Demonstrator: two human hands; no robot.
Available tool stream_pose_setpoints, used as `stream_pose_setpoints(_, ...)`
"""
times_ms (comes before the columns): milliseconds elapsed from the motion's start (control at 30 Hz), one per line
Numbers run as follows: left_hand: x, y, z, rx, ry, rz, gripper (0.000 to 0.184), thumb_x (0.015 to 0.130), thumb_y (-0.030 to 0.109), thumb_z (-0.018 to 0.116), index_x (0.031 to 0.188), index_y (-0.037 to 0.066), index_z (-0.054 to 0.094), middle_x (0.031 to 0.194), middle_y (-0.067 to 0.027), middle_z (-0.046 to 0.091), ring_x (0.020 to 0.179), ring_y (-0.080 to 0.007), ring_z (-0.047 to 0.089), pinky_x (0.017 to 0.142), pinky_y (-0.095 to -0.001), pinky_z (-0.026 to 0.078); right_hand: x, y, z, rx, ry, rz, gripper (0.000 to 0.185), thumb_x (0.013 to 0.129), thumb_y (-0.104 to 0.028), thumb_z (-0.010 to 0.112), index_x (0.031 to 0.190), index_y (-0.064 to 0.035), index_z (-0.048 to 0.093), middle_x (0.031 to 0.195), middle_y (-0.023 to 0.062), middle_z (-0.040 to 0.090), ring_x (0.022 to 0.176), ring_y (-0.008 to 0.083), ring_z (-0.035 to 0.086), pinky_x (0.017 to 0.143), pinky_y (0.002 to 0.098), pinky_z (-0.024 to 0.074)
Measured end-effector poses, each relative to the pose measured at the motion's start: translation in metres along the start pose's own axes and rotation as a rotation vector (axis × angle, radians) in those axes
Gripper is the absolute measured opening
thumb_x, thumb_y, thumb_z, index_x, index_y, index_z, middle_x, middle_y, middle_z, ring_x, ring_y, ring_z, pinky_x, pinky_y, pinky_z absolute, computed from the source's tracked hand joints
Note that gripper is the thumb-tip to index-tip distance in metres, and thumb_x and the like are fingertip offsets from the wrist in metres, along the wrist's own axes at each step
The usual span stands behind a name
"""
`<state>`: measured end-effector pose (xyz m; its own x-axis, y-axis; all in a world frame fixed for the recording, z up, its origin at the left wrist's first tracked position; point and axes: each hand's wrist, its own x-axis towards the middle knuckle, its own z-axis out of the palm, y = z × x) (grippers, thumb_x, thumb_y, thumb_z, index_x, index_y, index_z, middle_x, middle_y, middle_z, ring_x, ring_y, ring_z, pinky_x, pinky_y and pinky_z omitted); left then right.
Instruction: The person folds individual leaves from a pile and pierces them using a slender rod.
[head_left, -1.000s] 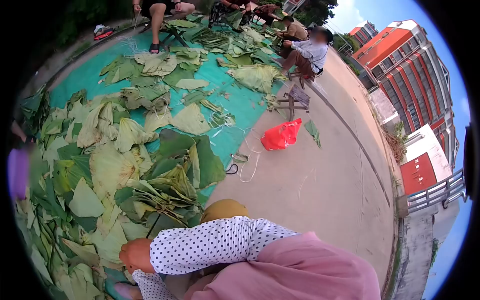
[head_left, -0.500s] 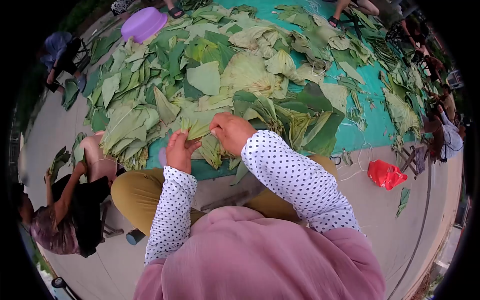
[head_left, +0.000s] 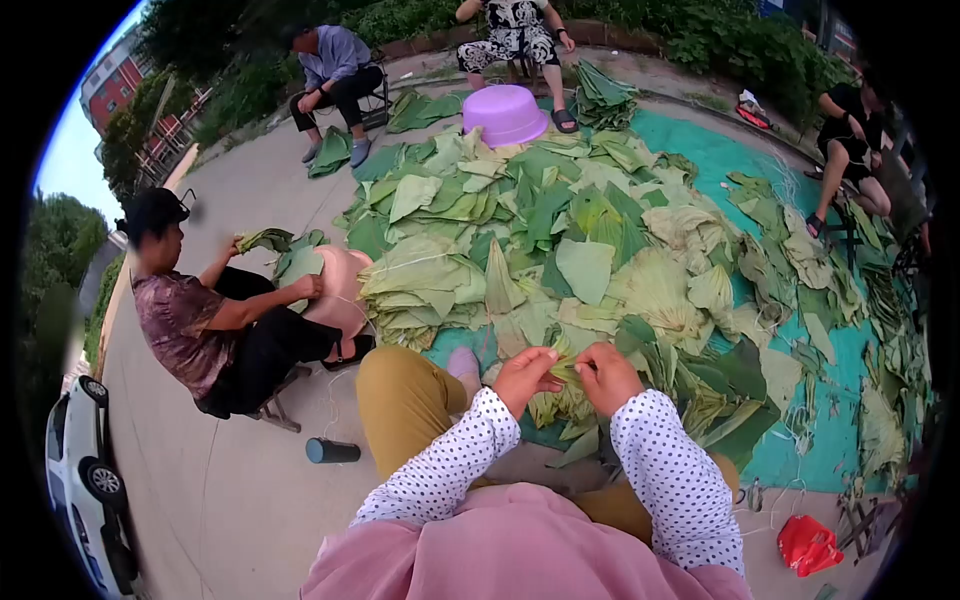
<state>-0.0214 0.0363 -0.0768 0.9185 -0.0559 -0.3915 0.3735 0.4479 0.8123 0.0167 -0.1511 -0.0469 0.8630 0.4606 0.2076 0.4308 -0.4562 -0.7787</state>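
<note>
Between my two hands, over my lap, is a gathered green lotus leaf (head_left: 564,362). My left hand (head_left: 525,380) pinches it from the left side with thumb and fingers. From the right, my right hand (head_left: 609,378) closes its fingertips on the same leaf; a thin strand there is too small to make out. Just beyond my hands lies a big heap of flat lotus leaves (head_left: 585,270), pale and dark green. A bundle of folded leaves (head_left: 715,395) rests to the right of my right hand.
A purple basin (head_left: 504,114) stands behind the heap on a green tarp (head_left: 775,460). At left, a seated person (head_left: 205,310) handles leaves beside a pink tub (head_left: 340,290). A dark cup (head_left: 332,451) lies on the ground, and a red bag (head_left: 808,545) sits at right. Other people sit around.
My view has swung up and to the left, showing more of the seated people and a parked car. My hands have come closer together on the leaf.
</note>
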Motion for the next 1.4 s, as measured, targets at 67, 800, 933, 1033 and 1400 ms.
stream_pose_setpoints(67,-0.002,0.004,0.003,0.032,0.009,-0.009,0.023,0.095,0.024,0.061,0.105,0.005,0.060,0.093,-0.0013,0.059,0.078,-0.0110,0.059,0.074,-0.0295,0.055,0.000,0.005,0.003,-0.036,-0.006,-0.028,0.008,0.083,-0.007,0.062,0.086,-0.0016,0.058,0.086,0.0178,0.060,0.081,0.0367,0.059,0.071,0.0433,0.0479)
stream_pose_setpoints(800,-0.005,-0.018,0.007,0.278,0.089,0.257,0.035,0.083,0.023,0.075,0.109,0.001,0.066,0.096,-0.0072,0.069,0.079,-0.0123,0.062,0.066,-0.0276,0.052,-0.007,0.008,0.011,-0.055,0.020,0.002,0.010,0.083,-0.009,0.064,0.083,-0.0003,0.061,0.081,0.0172,0.062,0.073,0.0310,0.062,0.067,0.0391,0.0497)
stream_pose_setpoints(933,-0.008,-0.017,0.011,0.348,0.071,0.271,0.040,0.084,0.029,0.073,0.111,0.000,0.067,0.099,-0.0083,0.069,0.078,-0.0117,0.063,0.068,-0.0278,0.053,-0.008,0.007,0.011,-0.027,0.078,-0.004,0.012,0.082,-0.010,0.067,0.080,-0.0003,0.061,0.070,0.0121,0.062,0.063,0.0225,0.061,0.061,0.0350,0.0493)
stream_pose_setpoints(1033,-0.014,-0.011,0.015,0.470,0.076,0.263,0.042,0.084,0.031,0.072,0.112,-0.001,0.066,0.103,-0.0113,0.070,0.084,-0.0130,0.065,0.076,-0.0290,0.053,-0.008,0.012,0.010,-0.024,0.085,-0.036,0.011,0.082,-0.009,0.067,0.079,-0.0006,0.061,0.069,0.0111,0.062,0.061,0.0210,0.060,0.059,0.0345,0.0487)
stream_pose_setpoints(1400,-0.019,-0.027,0.018,0.682,0.058,0.447,0.034,0.089,0.019,0.059,0.119,0.002,0.063,0.115,-0.0181,0.065,0.105,-0.0294,0.063,0.091,-0.0352,0.049,-0.016,0.027,0.013,-0.044,0.050,0.016,0.008,0.082,-0.009,0.067,0.081,-0.0023,0.062,0.073,0.0124,0.063,0.065,0.0238,0.062,0.063,0.0354,0.0501)
